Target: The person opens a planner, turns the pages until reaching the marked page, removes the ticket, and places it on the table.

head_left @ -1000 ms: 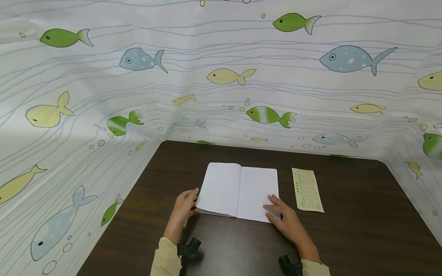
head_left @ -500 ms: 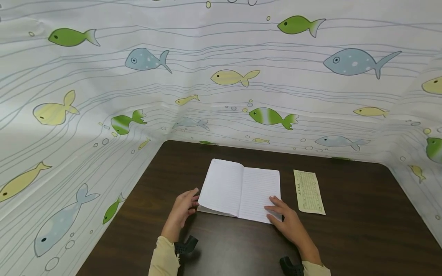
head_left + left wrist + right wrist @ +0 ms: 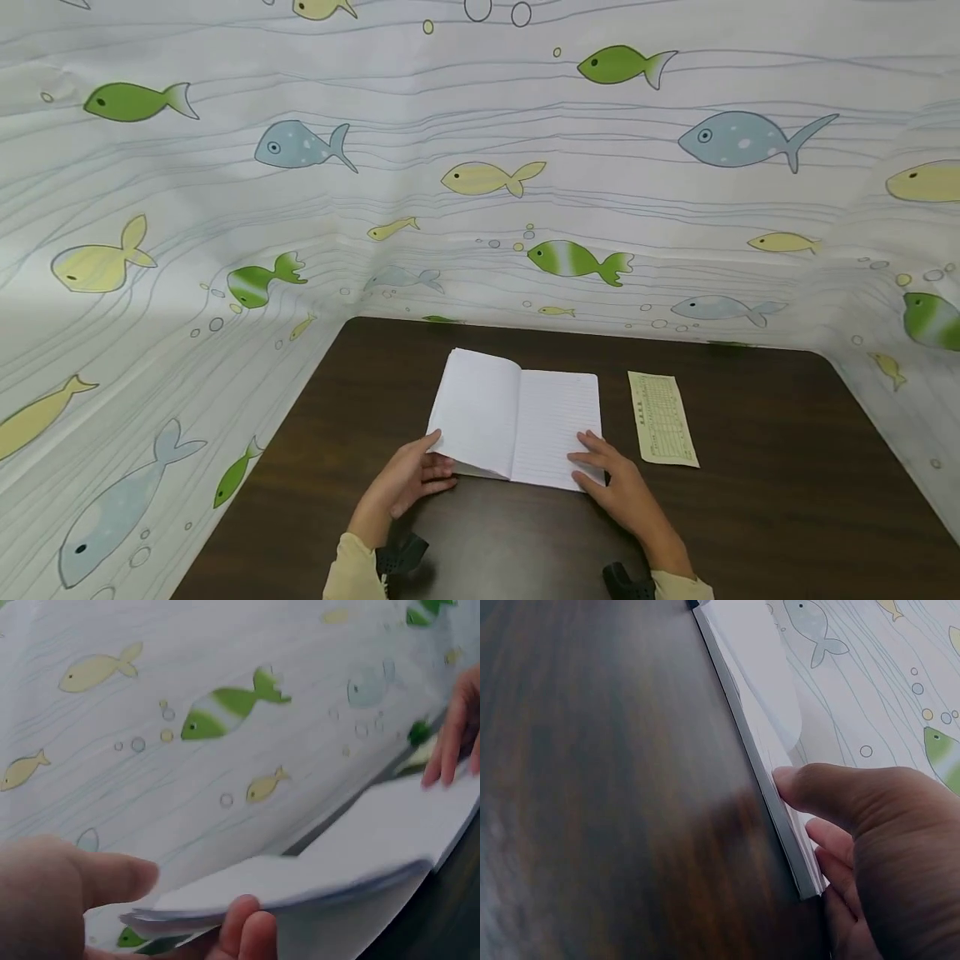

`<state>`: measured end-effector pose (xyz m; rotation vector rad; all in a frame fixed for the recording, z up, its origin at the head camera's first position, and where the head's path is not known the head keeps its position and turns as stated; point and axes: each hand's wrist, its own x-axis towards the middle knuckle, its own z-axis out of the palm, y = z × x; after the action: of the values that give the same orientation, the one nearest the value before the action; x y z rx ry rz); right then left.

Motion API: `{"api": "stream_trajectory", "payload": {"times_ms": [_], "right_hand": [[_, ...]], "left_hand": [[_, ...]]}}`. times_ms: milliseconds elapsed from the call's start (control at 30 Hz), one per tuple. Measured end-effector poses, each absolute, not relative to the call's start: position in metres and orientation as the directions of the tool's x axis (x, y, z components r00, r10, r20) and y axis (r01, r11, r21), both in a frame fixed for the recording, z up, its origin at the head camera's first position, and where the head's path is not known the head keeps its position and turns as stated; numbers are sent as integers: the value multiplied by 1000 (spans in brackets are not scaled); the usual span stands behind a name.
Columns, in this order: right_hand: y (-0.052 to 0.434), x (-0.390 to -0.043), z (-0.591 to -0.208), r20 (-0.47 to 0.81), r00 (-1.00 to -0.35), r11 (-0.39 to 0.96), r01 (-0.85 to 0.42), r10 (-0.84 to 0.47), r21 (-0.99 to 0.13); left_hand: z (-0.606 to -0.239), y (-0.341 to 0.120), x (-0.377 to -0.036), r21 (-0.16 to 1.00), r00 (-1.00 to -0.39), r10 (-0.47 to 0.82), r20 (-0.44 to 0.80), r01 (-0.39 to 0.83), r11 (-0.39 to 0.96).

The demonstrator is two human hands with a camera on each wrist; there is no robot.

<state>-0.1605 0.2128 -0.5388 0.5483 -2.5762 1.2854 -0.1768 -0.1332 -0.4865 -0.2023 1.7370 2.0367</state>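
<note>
An open notebook (image 3: pixel 558 425) with lined white pages lies on the dark table. Its left-hand pages (image 3: pixel 476 408) are raised at the near edge. My left hand (image 3: pixel 405 479) is at their near left corner, thumb above and fingers underneath. In the left wrist view, the sheets (image 3: pixel 300 889) pass between the thumb and the curled fingers (image 3: pixel 244 919). My right hand (image 3: pixel 618 483) rests with spread fingers on the right page's lower right corner. In the right wrist view, its thumb (image 3: pixel 810 787) touches the page near the bottom edge.
A yellowish printed slip of paper (image 3: pixel 663 419) lies on the table to the right of the notebook. Fish-patterned white sheeting (image 3: pixel 480 108) stands around the wood-grain table (image 3: pixel 780 467) at the back and sides.
My left hand has shifted right and nearer, and its fingers now reach under the left pages, which lift more at the near edge. The right hand stays on the right page.
</note>
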Motion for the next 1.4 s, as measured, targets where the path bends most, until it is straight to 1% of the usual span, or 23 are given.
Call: {"api": "stream_trajectory", "payload": {"times_ms": [133, 200, 267, 367, 433, 567, 667, 733, 833, 900, 967, 1067, 1133, 1200, 1267, 1333, 1400], "right_hand": [[215, -160, -539, 337, -906, 558, -424, -256, -713], [216, -159, -538, 314, -910, 559, -414, -270, -718], [215, -159, -538, 294, -913, 557, -407, -284, -724], [214, -159, -537, 282, -912, 556, -406, -299, -725], [214, -159, -537, 303, -903, 554, -426, -303, -715], [213, -160, -536, 358, -881, 542, -473, -310, -694], [214, -161, -535, 366, -875, 540, -484, -317, -689], [214, -161, -535, 347, -882, 540, -471, -320, -698], [213, -162, -536, 353, -877, 530, -479, -325, -700], [213, -162, -537, 370, -868, 517, -495, -331, -698], [213, -162, -538, 389, -857, 507, -514, -337, -693], [215, -162, -538, 363, -876, 508, -481, -318, -715], [217, -162, -537, 335, -908, 492, -417, -250, -764], [219, -162, -536, 305, -939, 412, -345, -162, -843], [221, -163, -533, 281, -957, 275, -290, -74, -917], [222, -163, -531, 259, -966, 171, -258, -21, -951], [222, -163, -528, 238, -971, 148, -234, 11, -961]], "left_hand": [[-490, -117, -170, 823, -860, 331, -389, -486, -294], [-492, -107, -167, 801, -863, 347, -369, -484, -352], [-493, -98, -165, 802, -878, 334, -342, -458, -383], [-495, -88, -164, 828, -907, 286, -309, -405, -388], [-496, -84, -163, 839, -924, 245, -293, -372, -398], [-498, -78, -163, 842, -951, 141, -274, -308, -442], [-498, -71, -163, 863, -964, 40, -262, -253, -436], [-501, -65, -163, 904, -975, -39, -217, -186, -386], [-505, -56, -161, 968, -988, -120, -94, -63, -243], [-509, -51, -160, 987, -990, -141, 22, 43, -152], [-510, -48, -157, 990, -985, -130, 109, 120, -76], [-514, -43, -152, 978, -975, -74, 207, 206, 32], [-516, -39, -148, 960, -968, 8, 253, 252, 125], [-518, -37, -146, 928, -947, 109, 301, 317, 195], [-519, -35, -144, 888, -915, 198, 351, 393, 241], [-521, -34, -144, 853, -884, 257, 390, 452, 262], [-524, -34, -145, 828, -864, 285, 416, 489, 274]]}}
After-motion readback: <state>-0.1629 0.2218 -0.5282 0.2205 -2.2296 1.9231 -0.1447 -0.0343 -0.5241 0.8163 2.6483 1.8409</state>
